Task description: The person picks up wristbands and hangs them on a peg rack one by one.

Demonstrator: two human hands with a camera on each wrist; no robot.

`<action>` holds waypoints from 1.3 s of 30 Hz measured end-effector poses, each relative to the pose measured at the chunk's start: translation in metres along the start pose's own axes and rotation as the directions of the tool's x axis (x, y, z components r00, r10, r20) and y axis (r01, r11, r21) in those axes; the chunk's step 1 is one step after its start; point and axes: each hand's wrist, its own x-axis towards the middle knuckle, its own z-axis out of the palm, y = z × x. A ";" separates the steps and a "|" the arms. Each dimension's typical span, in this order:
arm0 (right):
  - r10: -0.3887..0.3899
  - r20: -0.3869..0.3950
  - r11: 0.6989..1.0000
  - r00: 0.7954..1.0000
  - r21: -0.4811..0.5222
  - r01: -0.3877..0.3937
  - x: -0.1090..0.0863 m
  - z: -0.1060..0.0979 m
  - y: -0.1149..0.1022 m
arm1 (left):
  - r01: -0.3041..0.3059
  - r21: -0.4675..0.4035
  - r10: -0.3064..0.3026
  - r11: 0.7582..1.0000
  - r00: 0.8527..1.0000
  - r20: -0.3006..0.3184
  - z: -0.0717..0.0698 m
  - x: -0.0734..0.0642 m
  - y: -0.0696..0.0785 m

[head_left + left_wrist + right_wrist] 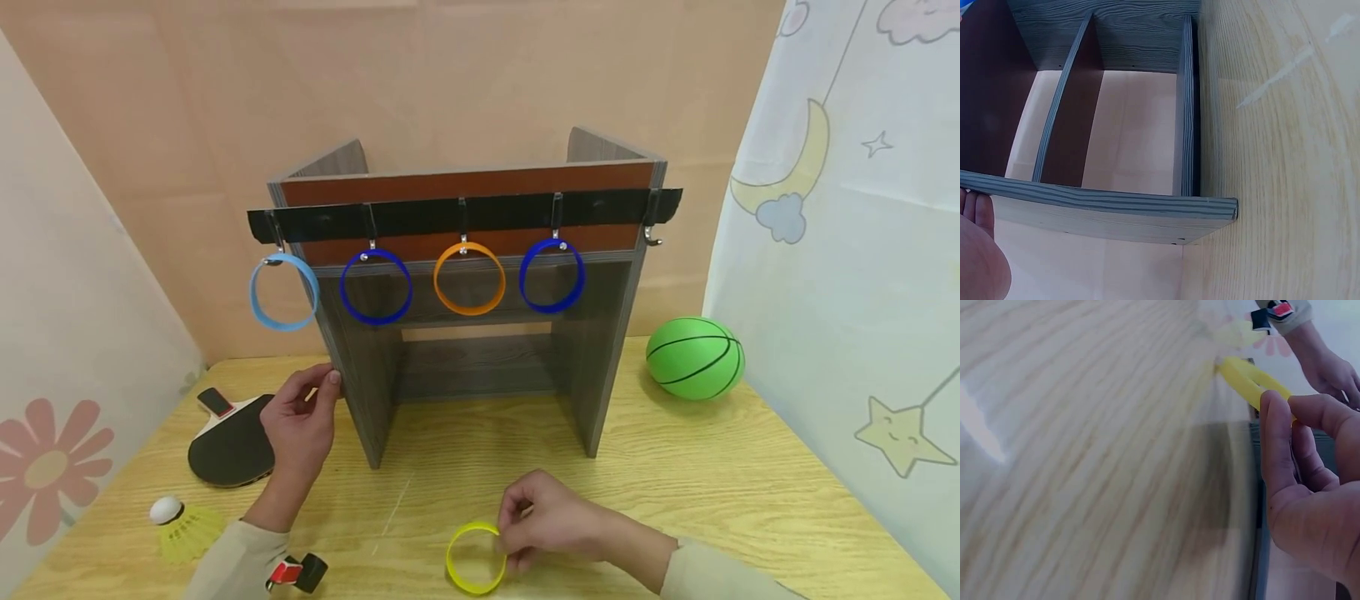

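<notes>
At the left side panel of a grey wooden rack [615,358], my left hand [303,417] holds the panel's edge with bent fingers and thumb. In the left wrist view, its fingers [977,209] lie against the panel's outer face. My right hand [551,521] pinches a yellow ring [451,567] by its right side, low over the table in front of the rack. Along the rack's black hook strip [420,218] hang a light blue ring [253,292], a dark blue ring [343,292], an orange ring [469,312] and another dark blue ring [523,283]. The rightmost hook [652,240] holds no ring.
A green ball [696,358] rests on the wooden table [712,483] right of the rack. To the left lie a black table tennis paddle [228,450] and a yellow shuttlecock [187,529]. Decorated curtains [847,275] line the sides.
</notes>
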 end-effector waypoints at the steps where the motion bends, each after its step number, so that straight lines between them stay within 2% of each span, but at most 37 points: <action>1: -0.002 -0.002 1.000 1.000 0.001 0.002 -0.002 -0.001 -0.002 | 0.002 -0.002 -0.002 1.000 1.000 0.001 0.000 0.000 0.000; 8: -0.032 -0.057 0.999 0.998 -0.036 0.030 -0.012 -0.012 -0.012 | -0.002 0.015 0.002 1.000 1.000 0.006 0.000 0.000 0.001; 12: -0.059 -0.078 0.998 0.995 0.001 0.059 -0.017 -0.020 -0.023 | -0.004 0.003 0.004 1.000 1.000 0.003 0.000 0.000 0.001; 17: -0.130 -0.083 0.989 0.988 0.062 0.135 -0.023 -0.029 -0.038 | -0.011 0.001 0.011 1.000 1.000 0.000 0.000 -0.001 0.000; 22: -0.231 -0.073 0.967 0.970 0.091 0.237 -0.028 -0.037 -0.051 | -0.013 0.008 0.013 1.000 1.000 -0.001 -0.001 -0.001 -0.001; 26: -0.329 -0.033 0.931 0.944 0.153 0.330 -0.031 -0.044 -0.062 | -0.004 -0.003 0.004 1.000 1.000 -0.001 0.000 -0.001 -0.001; 30: -0.429 -0.003 0.873 0.903 0.253 0.416 -0.035 -0.052 -0.075 | 0.002 -0.005 -0.002 1.000 1.000 0.001 0.001 -0.001 0.000; 36: -0.545 -0.016 0.780 0.838 0.355 0.515 -0.044 -0.062 -0.096 | -0.006 0.008 0.006 1.000 1.000 0.002 0.000 -0.001 0.000; 39: -0.581 -0.038 0.741 0.813 0.388 0.548 -0.048 -0.066 -0.104 | -0.004 0.015 0.004 1.000 1.000 -0.001 0.000 -0.001 0.000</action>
